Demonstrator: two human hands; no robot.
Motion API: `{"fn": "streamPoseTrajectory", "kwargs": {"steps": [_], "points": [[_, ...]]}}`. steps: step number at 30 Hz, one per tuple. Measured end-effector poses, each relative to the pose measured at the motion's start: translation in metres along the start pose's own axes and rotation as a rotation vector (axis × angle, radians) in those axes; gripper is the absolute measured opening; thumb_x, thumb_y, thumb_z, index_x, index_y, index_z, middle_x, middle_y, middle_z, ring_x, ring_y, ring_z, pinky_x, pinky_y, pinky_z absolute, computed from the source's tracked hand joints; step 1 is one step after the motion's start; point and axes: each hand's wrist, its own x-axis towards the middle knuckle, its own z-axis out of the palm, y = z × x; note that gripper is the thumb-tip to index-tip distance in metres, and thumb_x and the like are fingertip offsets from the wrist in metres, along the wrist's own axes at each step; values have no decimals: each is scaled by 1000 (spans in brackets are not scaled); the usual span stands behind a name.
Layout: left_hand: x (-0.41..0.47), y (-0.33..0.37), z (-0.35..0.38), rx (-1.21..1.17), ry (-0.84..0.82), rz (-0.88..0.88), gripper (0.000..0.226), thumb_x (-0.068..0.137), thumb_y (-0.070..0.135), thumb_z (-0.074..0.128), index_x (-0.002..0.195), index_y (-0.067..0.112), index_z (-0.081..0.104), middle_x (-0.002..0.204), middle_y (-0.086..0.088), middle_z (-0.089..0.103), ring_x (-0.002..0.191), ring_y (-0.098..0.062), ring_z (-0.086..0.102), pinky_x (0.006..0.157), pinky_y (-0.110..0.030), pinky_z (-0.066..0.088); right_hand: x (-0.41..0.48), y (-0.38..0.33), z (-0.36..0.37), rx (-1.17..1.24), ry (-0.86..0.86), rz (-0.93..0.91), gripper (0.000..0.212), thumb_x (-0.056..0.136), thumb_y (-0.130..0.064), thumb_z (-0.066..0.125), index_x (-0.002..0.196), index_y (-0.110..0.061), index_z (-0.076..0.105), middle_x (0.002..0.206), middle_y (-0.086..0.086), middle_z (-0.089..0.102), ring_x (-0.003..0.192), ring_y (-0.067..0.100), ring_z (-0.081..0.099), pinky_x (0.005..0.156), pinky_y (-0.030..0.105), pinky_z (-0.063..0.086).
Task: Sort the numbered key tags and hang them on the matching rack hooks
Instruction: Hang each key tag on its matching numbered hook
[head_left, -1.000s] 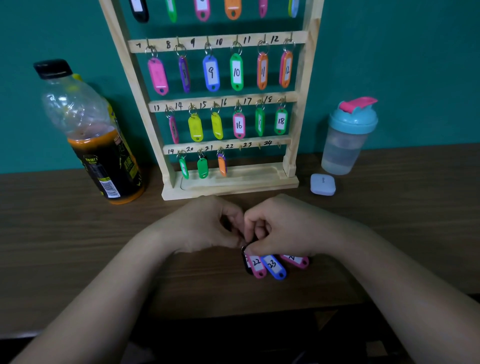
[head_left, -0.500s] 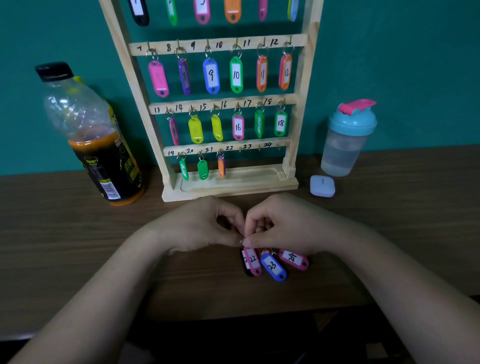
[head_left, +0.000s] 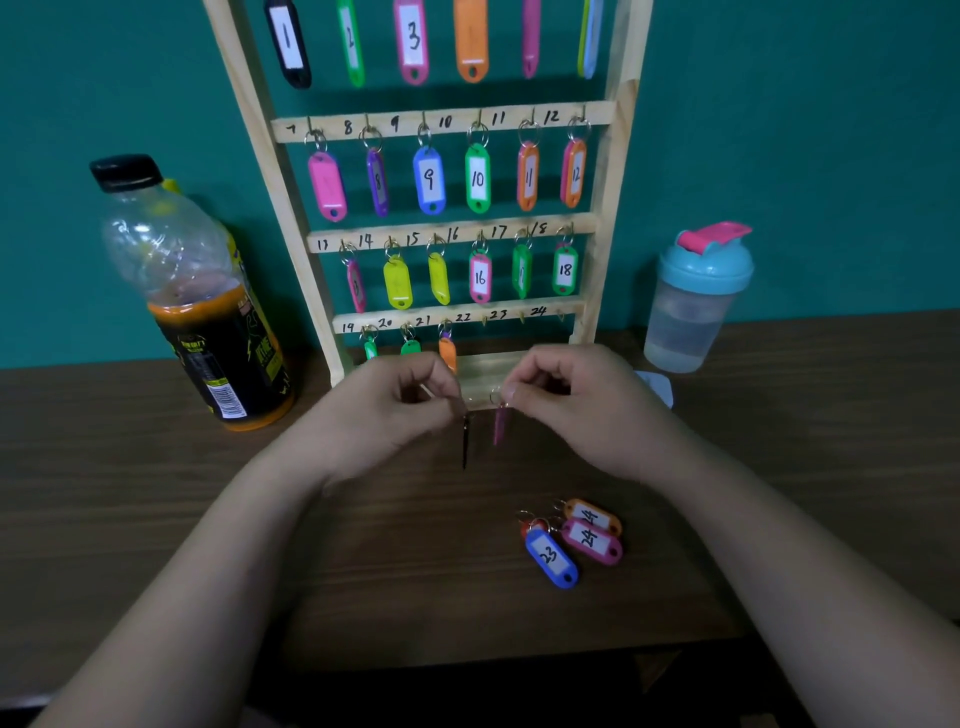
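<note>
Pinching edge-on tags near rack base: left hand black tag, right hand seemingly pink tag.

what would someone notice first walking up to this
The wooden rack against the teal wall stands out, hung with rows of bright numbered tags, its hooks 22, 23 and 24 bare. In front of it the left hand pinches a black tag and the right hand a pink tag, both dangling edge-on. A blue tag 23, a pink tag 24 and an orange tag lie on the table by the right forearm.
</note>
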Motion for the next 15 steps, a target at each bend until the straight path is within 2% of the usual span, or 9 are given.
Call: {"fn": "streamPoseTrajectory", "kwargs": {"steps": [4,8,10,13,15], "points": [[9,-1,1,107,139,30,8,93,19,76,87,23,72,81,11,70,67,1,55,66,-18,45,14,5,8,-46,203,-12,13,103,-24,67,96,-27,77,83,-15,71,84,2,65,69,18,49],[18,-6,7,143,202,40,10,91,24,78,85,28,71,79,10,69,71,-5,59,72,-30,50,31,9,16,-37,310,-15,12,103,-25,68,95,-24,77,74,-13,67,74,3,63,60,15,43],[21,-7,10,158,237,33,11,91,25,78,84,29,71,77,10,68,71,-7,60,71,-31,51,38,8,20,-59,332,-25,13,104,-27,67,95,-24,76,70,-11,64,68,4,62,59,18,43],[24,-4,14,183,278,33,9,91,25,77,85,29,73,77,7,69,72,-11,62,69,-31,51,46,6,26,-36,383,-33,17,104,-25,67,91,-23,76,60,-13,59,57,7,57,51,17,37],[26,-2,15,188,307,33,8,91,25,77,84,29,73,77,6,69,70,-9,61,65,-29,50,51,4,27,-23,407,-26,17,104,-24,67,90,-21,76,58,-15,57,55,6,58,50,18,36]]}}
